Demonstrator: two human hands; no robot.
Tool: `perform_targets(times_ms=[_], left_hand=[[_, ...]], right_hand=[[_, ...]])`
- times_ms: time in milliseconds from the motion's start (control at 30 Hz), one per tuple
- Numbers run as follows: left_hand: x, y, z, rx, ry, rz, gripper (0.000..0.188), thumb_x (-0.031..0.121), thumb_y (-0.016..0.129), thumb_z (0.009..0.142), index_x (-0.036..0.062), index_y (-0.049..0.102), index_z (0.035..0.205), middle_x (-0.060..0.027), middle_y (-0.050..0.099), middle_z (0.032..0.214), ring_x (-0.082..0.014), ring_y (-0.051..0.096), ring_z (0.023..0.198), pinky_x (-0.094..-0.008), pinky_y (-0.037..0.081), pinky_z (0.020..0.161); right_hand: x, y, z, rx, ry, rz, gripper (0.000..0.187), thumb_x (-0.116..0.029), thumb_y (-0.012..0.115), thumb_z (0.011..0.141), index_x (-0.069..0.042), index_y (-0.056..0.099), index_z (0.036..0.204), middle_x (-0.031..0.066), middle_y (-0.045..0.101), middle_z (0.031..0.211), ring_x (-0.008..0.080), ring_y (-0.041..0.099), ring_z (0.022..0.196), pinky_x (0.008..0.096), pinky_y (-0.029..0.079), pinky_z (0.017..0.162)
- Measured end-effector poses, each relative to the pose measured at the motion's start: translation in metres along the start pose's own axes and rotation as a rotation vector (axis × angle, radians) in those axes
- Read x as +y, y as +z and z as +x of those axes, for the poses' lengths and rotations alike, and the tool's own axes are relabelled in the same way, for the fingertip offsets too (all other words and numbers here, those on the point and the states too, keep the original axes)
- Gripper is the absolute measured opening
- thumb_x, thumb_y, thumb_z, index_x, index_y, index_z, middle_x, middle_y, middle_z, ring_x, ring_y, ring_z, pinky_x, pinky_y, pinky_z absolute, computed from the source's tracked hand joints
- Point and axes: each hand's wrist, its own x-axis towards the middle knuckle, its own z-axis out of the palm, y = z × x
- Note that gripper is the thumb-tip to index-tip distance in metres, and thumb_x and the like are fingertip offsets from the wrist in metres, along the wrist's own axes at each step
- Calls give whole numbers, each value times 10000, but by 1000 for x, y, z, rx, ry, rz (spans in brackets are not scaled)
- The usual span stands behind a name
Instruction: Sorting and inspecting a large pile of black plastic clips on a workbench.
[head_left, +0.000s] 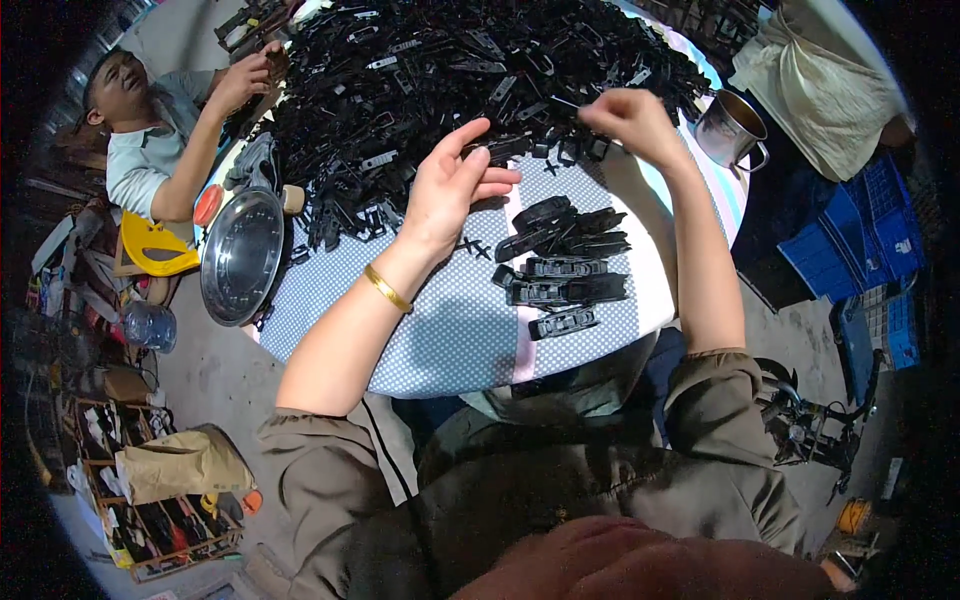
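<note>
A large heap of black plastic parts (390, 100), some with grey faces, covers the far part of the table. My left hand (448, 195) is over the heap's near edge, fingers stretched and apart, apparently holding nothing. To its right, my right hand (635, 122) is closed in a pinch at the heap's near right side. A thin pale strip (566, 102) shows at its fingertips; I cannot tell whether it is held. Several longer black plastic pieces (567, 290) lie in a stack between my forearms. Small black cross-shaped pieces (473, 247) rest beside my left wrist.
The patterned tablecloth (440, 345) covers the rounded table. A steel bowl (241, 257) stands at the left edge, a metal mug (730, 130) at the right. Across on the left sits another person (160, 150), a hand near the heap. Blue crates (865, 235) stand right of the table.
</note>
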Motion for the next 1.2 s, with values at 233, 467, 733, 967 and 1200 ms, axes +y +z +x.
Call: perform_targets(times_ms=[233, 467, 733, 967, 1200], left_hand=[[-1, -4, -2, 17, -105, -102, 400, 137, 350, 932, -42, 279, 1283, -165, 562, 946, -233, 621, 826, -290, 523, 719], [2, 2, -2, 39, -149, -170, 387, 116, 311, 936, -54, 266, 1280, -208, 505, 1067, -281, 580, 944, -332, 497, 820], [-4, 2, -2, 66, -68, -146, 380, 93, 310, 930, -57, 269, 1276, -207, 478, 1123, -283, 551, 1005, -338, 479, 868], [-8, 5, -3, 64, -60, -130, 386, 108, 354, 920, -45, 305, 1271, -176, 495, 1132, -226, 558, 975, -307, 472, 858], [-10, 5, -5, 11, -61, -35, 402, 104, 378, 908, -18, 312, 1286, -155, 470, 1164, -187, 526, 992, -306, 456, 877]], right_hand=[[-12, 31, -10, -157, -163, -582, 232, -11, 606, 671, -64, 641, 895, 111, 581, 962, 283, 557, 913, 328, 456, 752], [-14, 27, -7, -5, -477, 47, 164, -59, 650, 713, -24, 564, 848, 53, 573, 926, 189, 568, 853, 281, 449, 741], [-42, 33, -20, -98, -283, 404, 228, -113, 568, 826, -33, 535, 1037, 26, 582, 818, 89, 553, 738, 220, 447, 657], [-57, 41, -28, -26, -321, 363, 196, -136, 590, 817, 6, 565, 950, 46, 608, 776, 99, 559, 695, 233, 453, 628], [-54, 54, -27, 59, -408, 218, 217, -173, 647, 760, 2, 573, 865, 117, 626, 764, 213, 607, 671, 298, 479, 587]])
